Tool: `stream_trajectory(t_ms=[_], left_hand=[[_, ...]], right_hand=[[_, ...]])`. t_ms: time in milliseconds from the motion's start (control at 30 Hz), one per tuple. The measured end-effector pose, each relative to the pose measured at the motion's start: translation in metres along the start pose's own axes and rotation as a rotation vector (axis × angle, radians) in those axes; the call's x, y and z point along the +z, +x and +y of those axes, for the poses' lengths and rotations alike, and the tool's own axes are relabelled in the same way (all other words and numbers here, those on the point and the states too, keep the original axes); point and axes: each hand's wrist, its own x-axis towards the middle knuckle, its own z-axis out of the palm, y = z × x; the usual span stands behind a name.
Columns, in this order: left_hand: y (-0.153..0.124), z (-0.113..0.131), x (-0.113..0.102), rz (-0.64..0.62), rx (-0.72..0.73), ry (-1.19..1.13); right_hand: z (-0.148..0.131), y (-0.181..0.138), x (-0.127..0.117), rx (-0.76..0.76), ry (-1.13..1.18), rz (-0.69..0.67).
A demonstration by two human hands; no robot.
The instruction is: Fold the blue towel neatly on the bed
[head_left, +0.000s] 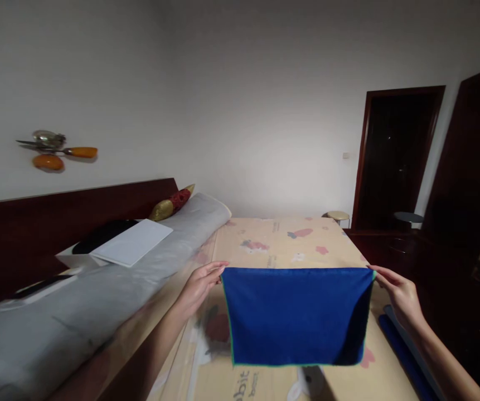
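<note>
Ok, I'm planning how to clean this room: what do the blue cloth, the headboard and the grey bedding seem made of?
Blue cloth: soft, matt fabric, perhaps microfibre; it looks thin and drapes limply.
Headboard: probably wood or veneer, dark red-brown and smooth-looking, though no grain shows.
Grey bedding: likely fabric, given its soft folds; the fibre can't be told.

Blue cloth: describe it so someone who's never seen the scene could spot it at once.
Look to the pale patterned bedsheet in the lower middle of the view. Over it, the left hand and right hand hold the blue cloth by its upper corners. Unlike the blue bundle lying along the bedsheet's right side, it hangs spread out with green trim.
</note>
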Motion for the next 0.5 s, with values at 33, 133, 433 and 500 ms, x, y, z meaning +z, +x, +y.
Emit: stream_trajectory(t_ms=[33,133,433,500], left_hand=[[-0.003,0.000,-0.002,-0.005,-0.003,-0.004],[-0.009,-0.002,-0.006,-0.027,-0.016,-0.031],[-0.011,-0.015,-0.014,0.004,0.017,0.101],[-0.006,-0.019,-0.019,0.040,0.038,0.177]], right_hand=[[-0.001,-0.001,0.001,0.021,0.025,-0.019],[-0.001,-0.007,0.006,0.134,0.175,-0.123],[0.008,-0.021,0.021,0.217,0.256,-0.208],[0.008,-0.021,0.021,0.140,0.092,-0.153]])
